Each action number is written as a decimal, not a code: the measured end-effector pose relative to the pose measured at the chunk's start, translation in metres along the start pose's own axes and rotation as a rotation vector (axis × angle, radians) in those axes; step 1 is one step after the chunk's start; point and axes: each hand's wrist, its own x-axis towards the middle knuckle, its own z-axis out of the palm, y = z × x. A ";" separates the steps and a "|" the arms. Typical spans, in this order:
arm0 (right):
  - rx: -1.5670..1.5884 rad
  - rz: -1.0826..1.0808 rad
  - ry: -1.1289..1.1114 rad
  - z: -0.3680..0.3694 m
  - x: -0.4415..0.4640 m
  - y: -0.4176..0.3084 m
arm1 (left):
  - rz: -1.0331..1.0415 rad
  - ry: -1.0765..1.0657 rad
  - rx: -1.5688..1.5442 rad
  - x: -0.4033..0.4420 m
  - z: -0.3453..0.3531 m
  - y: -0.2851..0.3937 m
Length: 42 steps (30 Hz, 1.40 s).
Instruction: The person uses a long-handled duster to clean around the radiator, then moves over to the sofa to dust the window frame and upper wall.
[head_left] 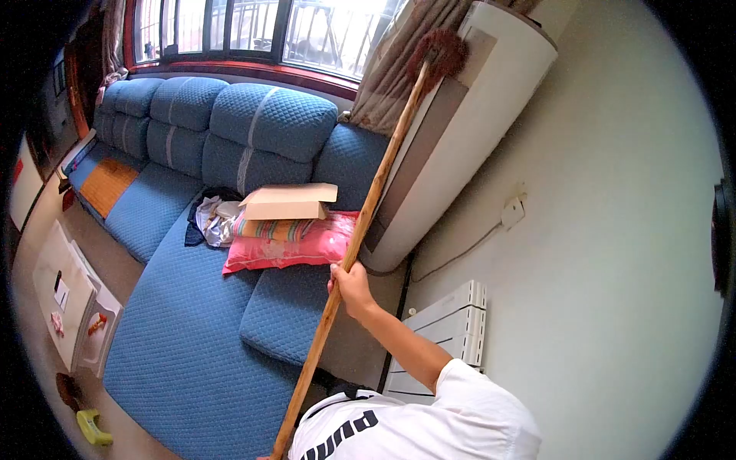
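Note:
A long-handled duster with a wooden pole runs diagonally up through the view. Its fluffy dark-red head is against the upper front of a tall white floor-standing air conditioner. Around the middle of the pole my right hand is closed. Only a sliver of my left hand shows at the bottom edge, on the lower part of the pole; most of it is cut off by the frame.
A blue quilted sofa fills the left, bearing a pink pillow and an open cardboard box. Curtains hang behind the duster. A white radiator and a cabled wall socket are on the right; a coffee table stands left.

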 end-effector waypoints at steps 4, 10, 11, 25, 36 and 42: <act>-0.073 -0.111 -0.060 0.010 0.002 -0.058 | 0.075 0.035 0.127 0.004 -0.017 0.088; -0.005 -0.355 -0.054 0.017 0.045 -0.116 | 0.031 0.058 0.144 0.043 -0.030 0.129; -0.004 -0.348 -0.056 0.015 0.050 -0.116 | 0.089 0.027 0.167 0.043 -0.031 0.145; 0.031 0.146 -0.020 -0.015 -0.011 0.072 | -0.053 0.068 0.081 -0.031 -0.011 -0.062; -0.014 0.083 0.021 -0.025 0.036 0.046 | -0.012 0.133 0.248 -0.033 -0.011 0.046; 0.040 0.024 0.054 -0.035 0.086 0.008 | 0.010 0.220 0.259 -0.015 -0.014 0.144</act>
